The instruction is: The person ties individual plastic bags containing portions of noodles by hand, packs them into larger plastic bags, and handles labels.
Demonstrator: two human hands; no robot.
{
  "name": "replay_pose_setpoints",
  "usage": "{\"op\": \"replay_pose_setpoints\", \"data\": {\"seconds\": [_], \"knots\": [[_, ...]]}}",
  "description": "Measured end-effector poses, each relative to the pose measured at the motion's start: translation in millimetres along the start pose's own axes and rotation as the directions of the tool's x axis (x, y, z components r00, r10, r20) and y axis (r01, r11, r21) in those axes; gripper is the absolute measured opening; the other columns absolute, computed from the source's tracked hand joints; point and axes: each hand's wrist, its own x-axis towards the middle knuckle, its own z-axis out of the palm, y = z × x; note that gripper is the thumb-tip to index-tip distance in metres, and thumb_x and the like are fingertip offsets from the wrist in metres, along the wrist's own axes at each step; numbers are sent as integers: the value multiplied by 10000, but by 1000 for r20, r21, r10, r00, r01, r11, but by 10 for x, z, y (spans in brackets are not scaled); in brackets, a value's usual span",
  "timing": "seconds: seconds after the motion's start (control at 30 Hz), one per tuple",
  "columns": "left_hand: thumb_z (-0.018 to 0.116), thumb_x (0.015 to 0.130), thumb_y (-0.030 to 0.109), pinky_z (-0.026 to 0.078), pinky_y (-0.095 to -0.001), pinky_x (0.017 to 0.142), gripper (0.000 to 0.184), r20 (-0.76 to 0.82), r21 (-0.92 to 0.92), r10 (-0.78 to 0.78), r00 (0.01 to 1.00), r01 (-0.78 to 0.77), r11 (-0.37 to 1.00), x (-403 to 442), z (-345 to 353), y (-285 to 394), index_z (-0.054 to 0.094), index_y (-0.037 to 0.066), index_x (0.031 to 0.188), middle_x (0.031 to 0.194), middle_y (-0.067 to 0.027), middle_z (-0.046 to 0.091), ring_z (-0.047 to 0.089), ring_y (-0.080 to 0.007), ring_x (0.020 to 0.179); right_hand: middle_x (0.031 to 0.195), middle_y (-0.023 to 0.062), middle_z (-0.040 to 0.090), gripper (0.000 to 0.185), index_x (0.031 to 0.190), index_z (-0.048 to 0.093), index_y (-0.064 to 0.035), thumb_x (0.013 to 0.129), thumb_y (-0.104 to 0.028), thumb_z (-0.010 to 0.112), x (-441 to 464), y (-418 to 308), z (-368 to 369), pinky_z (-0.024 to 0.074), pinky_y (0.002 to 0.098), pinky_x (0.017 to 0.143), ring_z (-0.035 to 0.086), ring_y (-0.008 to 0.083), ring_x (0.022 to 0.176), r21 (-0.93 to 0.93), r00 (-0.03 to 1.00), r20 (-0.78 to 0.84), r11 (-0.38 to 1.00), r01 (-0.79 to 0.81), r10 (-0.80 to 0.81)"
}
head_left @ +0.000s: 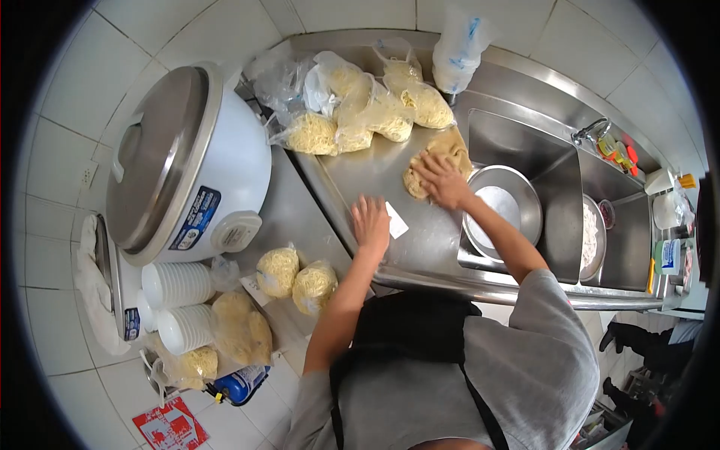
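Note:
My right hand (441, 178) presses down on a crumpled tan cloth (454, 147) on the steel counter, its fingers bent over the cloth beside the sink. My left hand (371, 225) lies on the counter with its fingers apart. Against its side is a small white piece, like paper or card (397, 221); whether the hand touches it I cannot tell. Behind both hands, several clear bags of yellow noodles (313, 133) are piled along the back of the counter.
A large lidded cooker (240, 161) stands left, near stacked white bowls (176, 285) and noodle bags (277, 271). On the right, the sink holds a metal bowl (531, 206) and another with pale contents (591, 236). A faucet (592, 131) sits behind. Another person's legs (637, 341) show lower right.

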Motion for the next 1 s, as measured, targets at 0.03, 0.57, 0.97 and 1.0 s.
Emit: {"op": "replay_pose_setpoints", "data": {"seconds": [0.03,0.57,0.97,1.0], "knots": [[656,749,218,248,-476,984,491,-24,-1,-27,999,27,1000,72,-33,-21,502,5,1163,1123,-156,551,381,-312,1196,1446,105,222,469,1368,321,-221,919,-352,345,55,74,-45,162,476,1072,190,351,1326,-64,999,38,998,-16,18],[683,696,176,289,-364,799,140,-255,-378,-243,936,135,916,-298,-1531,-297,616,88,781,762,-42,544,509,-217,845,1474,84,140,545,1406,212,-233,907,-439,286,640,-1077,329,106,490,1092,79,316,1361,-257,827,451,838,481,-336],[683,711,186,274,-351,804,178,-209,-430,-206,956,100,897,-629,-1605,-246,557,65,746,732,-25,499,495,-212,831,1485,44,110,515,1396,221,-289,913,-429,333,-627,-210,-292,41,485,1095,58,269,1371,-296,853,431,847,441,-293],[682,711,190,274,-350,804,181,-189,-439,-208,960,107,892,-633,-1605,-239,556,63,743,730,-26,500,495,-212,828,1484,58,111,510,1402,198,-294,924,-440,297,-492,54,-201,57,484,1094,67,274,1369,-285,907,336,891,355,-254]]}}
